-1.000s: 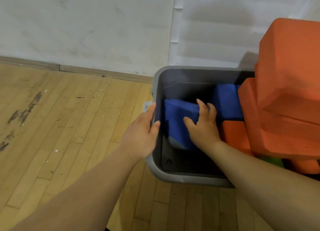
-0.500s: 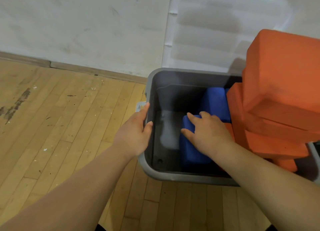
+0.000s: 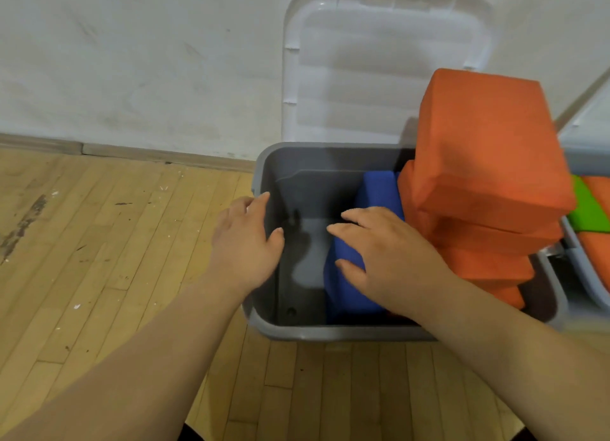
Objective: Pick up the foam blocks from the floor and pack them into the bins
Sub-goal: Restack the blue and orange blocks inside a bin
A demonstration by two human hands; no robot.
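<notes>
A grey bin [image 3: 330,335] stands on the wood floor against the wall. Inside it a blue foam block [image 3: 343,295] lies near the front, and my right hand [image 3: 389,259] lies flat on top of it with the fingers spread. A second blue block [image 3: 379,189] stands behind it. Several orange foam blocks [image 3: 488,150] are stacked in the bin's right half and rise well above its rim. My left hand [image 3: 244,242] rests on the bin's left wall, thumb inside, fingers loosely straight. The bin's left part shows bare grey bottom.
The bin's white lid [image 3: 379,71] leans upright against the wall behind it. A second bin [image 3: 587,275] at the right edge holds a green block [image 3: 591,209] and orange ones. Wood floor [image 3: 115,259] stretches to the left and in front.
The blue block has gone from tilted up against my right hand to lying low in the bin under my flat palm. My left hand's hold on the rim has loosened.
</notes>
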